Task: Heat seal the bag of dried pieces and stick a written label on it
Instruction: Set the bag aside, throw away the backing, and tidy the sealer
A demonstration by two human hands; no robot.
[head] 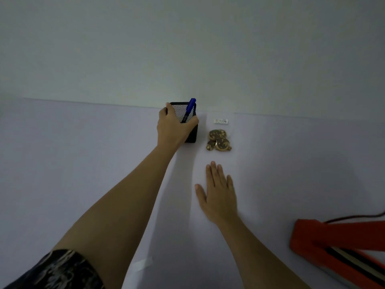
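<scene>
A clear bag of dried brown slices (pixel 218 140) lies flat on the white table near the wall, with a small white printed label (pixel 220 121) at its far end. To its left stands a black mesh pen holder (pixel 187 122) with a blue marker (pixel 189 109) sticking out. My left hand (pixel 173 126) grips the holder, fingers curled round its near side and rim. My right hand (pixel 218 192) rests flat on the table, fingers straight, a short way in front of the bag and not touching it.
A red heat sealer (pixel 337 249) with a dark cable lies at the lower right edge. A small piece of clear tape or film (pixel 143 263) lies on the table (pixel 83 163) near my left forearm. A pale wall rises behind the table.
</scene>
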